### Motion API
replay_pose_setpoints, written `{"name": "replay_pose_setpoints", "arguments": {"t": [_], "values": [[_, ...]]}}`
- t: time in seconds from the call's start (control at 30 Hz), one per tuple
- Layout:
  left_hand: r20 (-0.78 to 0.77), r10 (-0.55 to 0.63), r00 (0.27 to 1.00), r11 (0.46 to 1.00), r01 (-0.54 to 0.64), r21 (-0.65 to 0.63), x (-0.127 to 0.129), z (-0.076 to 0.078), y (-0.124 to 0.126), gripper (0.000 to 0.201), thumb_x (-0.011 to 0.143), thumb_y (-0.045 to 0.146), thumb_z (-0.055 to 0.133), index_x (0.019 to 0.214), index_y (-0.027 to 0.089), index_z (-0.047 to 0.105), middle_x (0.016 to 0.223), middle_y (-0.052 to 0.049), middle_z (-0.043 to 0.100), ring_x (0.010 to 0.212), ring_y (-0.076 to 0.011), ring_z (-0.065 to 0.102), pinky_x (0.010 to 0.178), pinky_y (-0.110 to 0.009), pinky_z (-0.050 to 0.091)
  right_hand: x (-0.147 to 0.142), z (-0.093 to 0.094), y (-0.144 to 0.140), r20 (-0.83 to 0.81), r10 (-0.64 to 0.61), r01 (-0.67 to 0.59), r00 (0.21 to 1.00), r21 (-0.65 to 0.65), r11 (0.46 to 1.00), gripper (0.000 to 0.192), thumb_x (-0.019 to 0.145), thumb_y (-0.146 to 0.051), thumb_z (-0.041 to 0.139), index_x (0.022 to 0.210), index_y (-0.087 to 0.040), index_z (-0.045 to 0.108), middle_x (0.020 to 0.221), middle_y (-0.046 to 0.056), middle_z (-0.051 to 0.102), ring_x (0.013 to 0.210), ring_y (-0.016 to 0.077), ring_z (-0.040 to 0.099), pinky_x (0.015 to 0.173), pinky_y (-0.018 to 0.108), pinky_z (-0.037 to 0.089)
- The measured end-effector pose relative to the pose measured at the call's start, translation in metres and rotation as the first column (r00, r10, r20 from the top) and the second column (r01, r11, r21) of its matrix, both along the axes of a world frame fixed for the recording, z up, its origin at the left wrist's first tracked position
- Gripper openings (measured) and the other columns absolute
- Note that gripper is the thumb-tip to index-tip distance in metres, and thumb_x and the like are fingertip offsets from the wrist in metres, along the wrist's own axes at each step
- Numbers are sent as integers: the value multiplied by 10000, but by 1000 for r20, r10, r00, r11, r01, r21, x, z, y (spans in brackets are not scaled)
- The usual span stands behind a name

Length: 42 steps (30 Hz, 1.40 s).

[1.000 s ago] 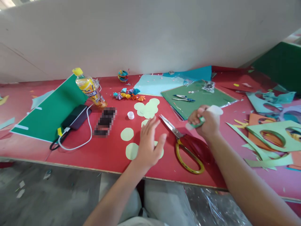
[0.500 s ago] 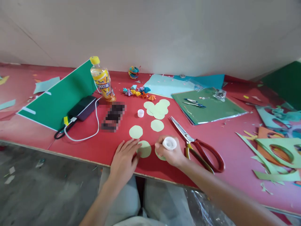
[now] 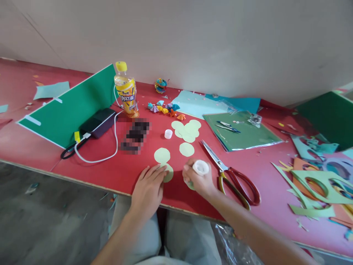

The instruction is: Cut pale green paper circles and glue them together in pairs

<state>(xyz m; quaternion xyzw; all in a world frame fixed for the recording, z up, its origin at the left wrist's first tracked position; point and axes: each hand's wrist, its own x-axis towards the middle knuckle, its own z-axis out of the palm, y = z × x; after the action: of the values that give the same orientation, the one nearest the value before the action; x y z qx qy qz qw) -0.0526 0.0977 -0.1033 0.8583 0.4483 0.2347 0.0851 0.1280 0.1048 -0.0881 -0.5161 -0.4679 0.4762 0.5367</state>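
**Two hands at the near edge of a red counter, one on a paper circle, one around a glue tube**

The left hand [image 3: 149, 186] lies flat and open, palm down, near the front edge of the red counter [image 3: 110, 173]. Its fingertips rest on a pale green paper circle [image 3: 168, 173], and the hand covers the circle's near-left part.

The right hand [image 3: 197, 180] is closed around a small white glue tube [image 3: 200, 167], held upright so that only its round white end shows; the rest of the tube is hidden inside the fist. Under this hand a sliver of another pale green paper circle [image 3: 189, 185] peeks out, most of it covered, and whether the tube's lower end touches it cannot be told.

Just right of the right hand lie red-and-yellow-handled scissors [image 3: 231, 175], blades pointing toward the back edge. Behind the hands are two loose pale green circles, a stack of overlapping ones [image 3: 189, 129] and a small white cap [image 3: 168, 133]. Farther left stand a yellow-capped drink bottle [image 3: 126, 90] and a dark power bank with a white cable [image 3: 97, 121], which rests against a green paper sheet [image 3: 68, 108]. A blurred dark object beside the cable cannot be made out. Toward the right edge, cut paper scraps [image 3: 317, 184] run out of the frame.
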Motion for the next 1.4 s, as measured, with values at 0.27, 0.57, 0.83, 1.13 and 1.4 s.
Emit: {"name": "replay_pose_setpoints", "arguments": {"t": [0.27,0.57,0.83,1.13,1.4], "values": [[12,13,1000,1000,-14,17,-1,-3,-1,370,846,69,404,1125,212,601,1213,-12,604,1153,-201,521,1012,-412,372,27,-8,-12,-33,-165,167,986,52,985,284,751,-253,582,513,-204,434,391,-57,434,376,90,411,410,230,349],[-43,-13,999,1000,14,9,-1,0,-1,378,855,70,374,1132,187,602,1224,-30,596,1178,-206,504,1014,-416,370,5,3,18,-51,-146,148,988,48,988,257,714,-265,601,524,-206,437,383,-61,434,362,91,405,394,232,352],[-57,-56,997,998,54,-31,-2,3,2,433,845,32,346,1150,220,589,1242,-17,583,1195,-201,491,1016,-437,373,11,5,-16,-16,-24,23,1000,-45,999,302,740,-312,586,513,-208,415,402,-50,426,376,92,398,386,233,320],[-227,-87,970,996,92,12,-8,8,-13,419,912,305,417,1317,200,447,1354,-48,474,1261,-237,419,1020,-453,359,24,9,6,30,-152,151,988,25,988,326,741,-338,590,497,-207,417,392,-52,416,378,92,396,411,239,344],[-262,-167,950,973,203,114,-25,-1,-39,399,886,249,486,1282,201,472,1328,-53,505,1230,-214,459,1057,-425,312,9,17,11,44,-49,47,998,43,998,322,738,-329,577,495,-210,402,395,-51,422,387,93,396,417,240,327]]}}
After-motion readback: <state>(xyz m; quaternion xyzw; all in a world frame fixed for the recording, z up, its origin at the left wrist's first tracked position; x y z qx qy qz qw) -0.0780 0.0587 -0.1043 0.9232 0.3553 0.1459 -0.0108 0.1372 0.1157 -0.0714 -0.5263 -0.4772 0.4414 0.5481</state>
